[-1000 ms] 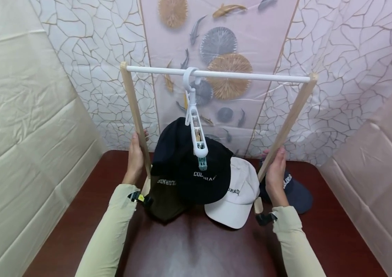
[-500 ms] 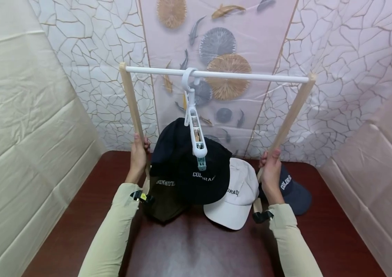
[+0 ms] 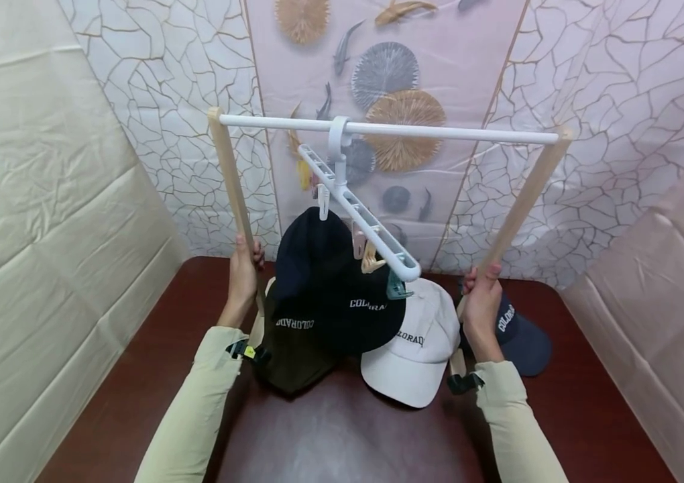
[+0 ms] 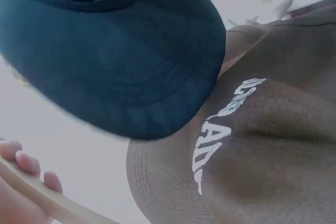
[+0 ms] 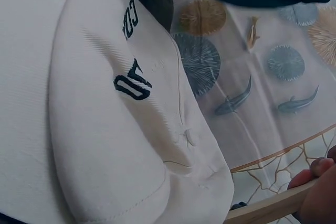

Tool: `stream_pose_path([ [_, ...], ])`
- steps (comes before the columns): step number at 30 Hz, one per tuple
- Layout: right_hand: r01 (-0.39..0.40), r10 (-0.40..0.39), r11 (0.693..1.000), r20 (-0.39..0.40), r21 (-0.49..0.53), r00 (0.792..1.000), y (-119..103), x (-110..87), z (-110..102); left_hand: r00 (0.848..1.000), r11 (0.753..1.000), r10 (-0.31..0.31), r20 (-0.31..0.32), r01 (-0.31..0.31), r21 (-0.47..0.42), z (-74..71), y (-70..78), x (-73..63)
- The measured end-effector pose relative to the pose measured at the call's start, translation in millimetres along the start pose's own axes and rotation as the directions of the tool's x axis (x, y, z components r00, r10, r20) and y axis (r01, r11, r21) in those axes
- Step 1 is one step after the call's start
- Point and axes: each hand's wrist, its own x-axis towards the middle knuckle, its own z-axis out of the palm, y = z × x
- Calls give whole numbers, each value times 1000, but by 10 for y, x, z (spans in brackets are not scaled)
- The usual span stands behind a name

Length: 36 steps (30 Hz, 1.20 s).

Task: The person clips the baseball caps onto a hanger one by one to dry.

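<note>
My L hand is gripping the rack's L upright, fingers curling round the wood; my R hand is gripping its R upright likewise, fingers wrapping round. So the rack is standing btwn my hands, its white rod running across the top.

A white hanger is hooking over the rod, a bit L of the rack's middle, & slanting from behind the rod down toward me, R end nearest. Clips in diff colours are dangling off it, incl. a teal clip at the near end.

Under the rod, a dark navy cap & a black cap are overlapping; can't tell if any clip's holding them. A brown cap is sitting below, by the rack's L upright; a white cap is resting just inside the R upright. Outside that upright, a blue cap is lying on the red-brown table. Behind the rack, a fish-print backdrop is hanging.
</note>
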Motion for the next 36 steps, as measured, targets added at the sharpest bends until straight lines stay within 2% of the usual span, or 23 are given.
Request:
stream_pose_path([
  [6, -5, 5, 1000, -15, 1, 1000, -82, -33, -37, 1000, 1000, -8, -13, 8, -10, -9, 51, -105],
  [14, -9, 10, 999, -6, 36, 1000, -81, -35, -102, 1000, 1000, 16, -12, -16, -7, 12, 75, -223],
  [16, -10, 11, 999, -5, 49, 1000, -67, -39, -119, 1000, 1000, 15, -24, -15, -15, 18, 71, -253],
  [21, 2, -4, 997, 28, 71, 1000, -56, -65, -152, 995, 1000, 7, -100, -10, -28, 18, 41, -358],
  [25, 5, -11, 995, 61, 99, 998, -49, -73, -182, 990, 999, 45, -136, -42, 21, 22, 7, -406],
  [29, -16, 8, 995, 76, 96, 997, -39, -87, -228, 986, 995, 89, -140, -81, 64, 27, -8, -481],
  [36, -31, 29, 999, 146, 10, 989, 45, -77, -289, 983, 994, 110, -145, -106, 35, 6, -51, -551],
])
